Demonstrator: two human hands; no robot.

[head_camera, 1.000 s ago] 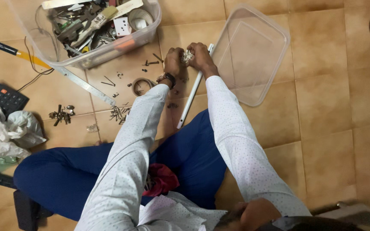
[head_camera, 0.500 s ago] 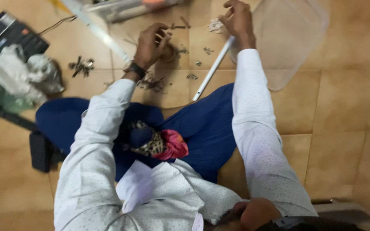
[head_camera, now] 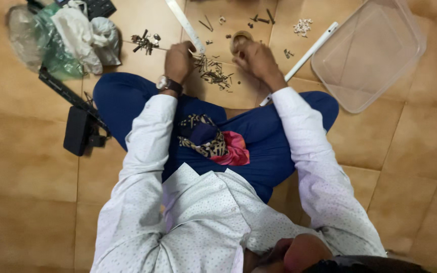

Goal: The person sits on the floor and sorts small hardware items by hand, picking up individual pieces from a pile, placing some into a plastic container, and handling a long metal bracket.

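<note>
Dark metal screws and nails (head_camera: pixel 212 72) lie in a loose pile on the tan floor tile, just ahead of the crossed legs. Left hand (head_camera: pixel 179 60), at the pile's left edge, is curled; its grasp cannot be determined. Right hand (head_camera: pixel 254 59), at the pile's right edge, has fingers bent beside a small roll of tape (head_camera: pixel 240 38). A white tube (head_camera: pixel 307 52) lies right of the pile, with a clear plastic lid (head_camera: pixel 370 53) beyond it.

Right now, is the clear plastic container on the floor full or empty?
Empty: through the clear plastic container only the tan floor tiles show.
</note>
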